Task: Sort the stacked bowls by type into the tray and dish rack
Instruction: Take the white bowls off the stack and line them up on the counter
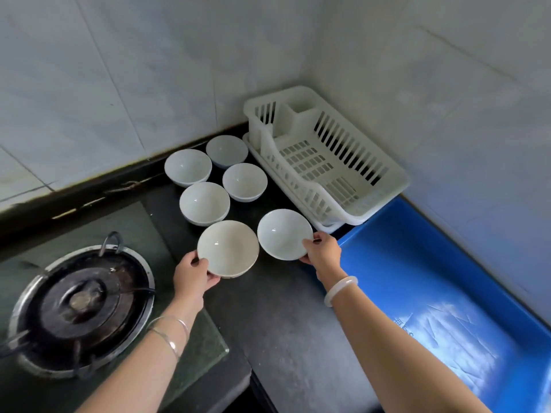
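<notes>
— What fills the dark stone counter [286, 332]?

— Largest, the blue plastic tray [447, 308] at near right; beyond it the white slatted plastic dish rack [322, 162] in the far corner. Four white ceramic bowls [214, 180] cluster left of the rack.

— And your hands?

— My left hand [192, 277] grips the cream shallow bowl [228, 248]; my right hand [323, 251] pinches the white shallow bowl [284, 234] beside the tray.
</notes>
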Action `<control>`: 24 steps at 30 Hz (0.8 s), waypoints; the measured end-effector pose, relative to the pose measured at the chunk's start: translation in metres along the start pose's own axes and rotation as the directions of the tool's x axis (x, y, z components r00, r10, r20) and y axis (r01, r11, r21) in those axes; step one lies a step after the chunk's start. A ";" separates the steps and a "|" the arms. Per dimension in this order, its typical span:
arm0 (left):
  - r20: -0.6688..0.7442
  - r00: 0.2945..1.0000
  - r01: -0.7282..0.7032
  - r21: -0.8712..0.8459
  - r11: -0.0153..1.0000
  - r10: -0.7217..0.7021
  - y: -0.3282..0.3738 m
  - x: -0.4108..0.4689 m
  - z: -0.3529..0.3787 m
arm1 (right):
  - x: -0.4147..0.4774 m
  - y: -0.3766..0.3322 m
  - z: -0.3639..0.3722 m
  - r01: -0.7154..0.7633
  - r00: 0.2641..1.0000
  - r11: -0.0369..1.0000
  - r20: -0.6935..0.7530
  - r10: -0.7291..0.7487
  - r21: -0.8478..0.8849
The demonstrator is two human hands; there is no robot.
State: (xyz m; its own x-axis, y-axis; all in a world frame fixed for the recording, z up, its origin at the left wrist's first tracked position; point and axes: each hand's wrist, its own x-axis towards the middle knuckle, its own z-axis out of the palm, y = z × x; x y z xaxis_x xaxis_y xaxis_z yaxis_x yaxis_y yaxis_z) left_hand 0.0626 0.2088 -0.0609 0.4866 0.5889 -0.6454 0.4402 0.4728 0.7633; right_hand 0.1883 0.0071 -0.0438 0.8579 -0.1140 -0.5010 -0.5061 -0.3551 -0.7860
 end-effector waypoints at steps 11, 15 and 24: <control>-0.022 0.999 0.022 -0.119 0.993 -0.024 -0.009 -0.002 0.000 | 0.017 0.011 0.025 -0.054 0.998 0.995 -0.038 0.057 0.081; -0.013 0.999 0.035 -0.178 0.983 -0.038 -0.010 -0.005 0.000 | 0.018 0.018 0.028 -0.074 0.996 0.991 -0.044 0.080 0.116; -0.038 0.998 0.034 -0.239 0.970 -0.044 -0.012 -0.006 0.003 | 0.014 0.023 0.034 -0.254 0.967 0.902 0.107 0.231 0.350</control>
State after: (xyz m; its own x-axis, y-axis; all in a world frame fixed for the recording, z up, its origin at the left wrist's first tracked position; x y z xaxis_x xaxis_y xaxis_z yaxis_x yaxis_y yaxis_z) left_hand 0.0562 0.1977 -0.0667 0.4375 0.5918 -0.6771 0.2633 0.6357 0.7257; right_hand 0.1862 0.0291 -0.0811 0.7036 -0.0932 -0.7045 -0.7049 0.0338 -0.7085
